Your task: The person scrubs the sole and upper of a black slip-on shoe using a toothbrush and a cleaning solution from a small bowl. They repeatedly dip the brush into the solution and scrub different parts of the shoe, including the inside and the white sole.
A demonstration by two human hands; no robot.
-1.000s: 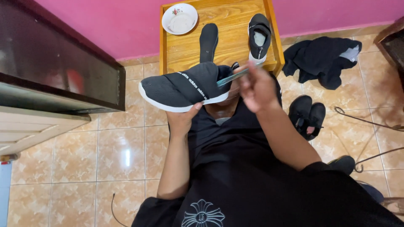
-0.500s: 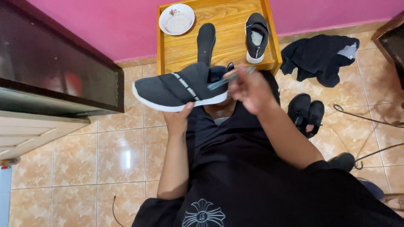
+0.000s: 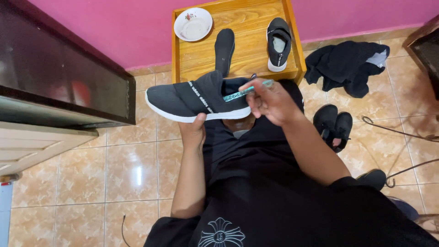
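Shifted slightly leftward and lower since half a second ago: black slip-on shoe [image 3: 196,98], white-soled, held sideways above the lap. Left hand [image 3: 193,132]: grip clenched on the sole from beneath. Right hand [image 3: 270,100]: grip grasping a teal brush [image 3: 244,91], its tip at the shoe's opening. Wooden worktop [image 3: 249,57] behind: white plate [image 3: 193,24], black insole [image 3: 224,48], second shoe [image 3: 278,42]. Tiled floor [image 3: 132,169]: dark garment [image 3: 347,64], pair of small black shoes [image 3: 334,123].
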